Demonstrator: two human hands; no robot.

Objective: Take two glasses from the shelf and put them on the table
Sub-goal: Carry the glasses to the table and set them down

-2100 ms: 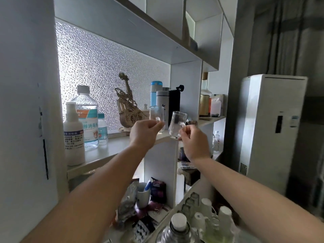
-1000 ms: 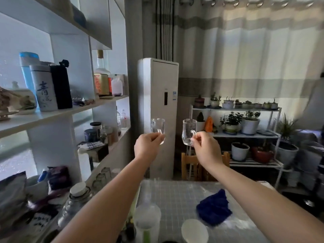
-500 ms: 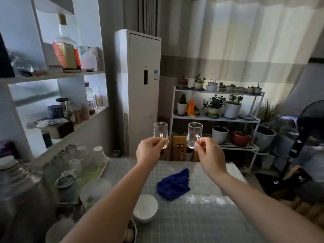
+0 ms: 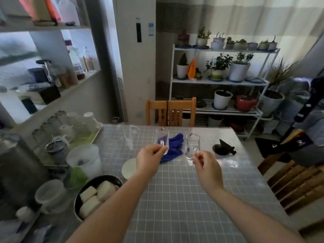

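Note:
Two small clear glasses with handles hang upright in the air over the grey checked table (image 4: pixel 175 199). My left hand (image 4: pixel 149 159) pinches the handle of the left glass (image 4: pixel 162 140). My right hand (image 4: pixel 206 165) pinches the handle of the right glass (image 4: pixel 192 146). Both glasses are held side by side, a little apart, above the table's middle. The white shelf (image 4: pixel 52 95) they came from stands at the left.
A blue cloth (image 4: pixel 173 146) lies just behind the glasses, a black clip-like object (image 4: pixel 224 148) to the right, a white bowl (image 4: pixel 128 168) left of my left hand. Tubs, a pan of white blocks (image 4: pixel 95 194) and a tray of cups (image 4: pixel 73 127) crowd the left edge. Wooden chairs stand beyond the table.
My view has swung from the shelf to the table and tilted down. Both hands, each still holding a glass, have come lower over the tabletop.

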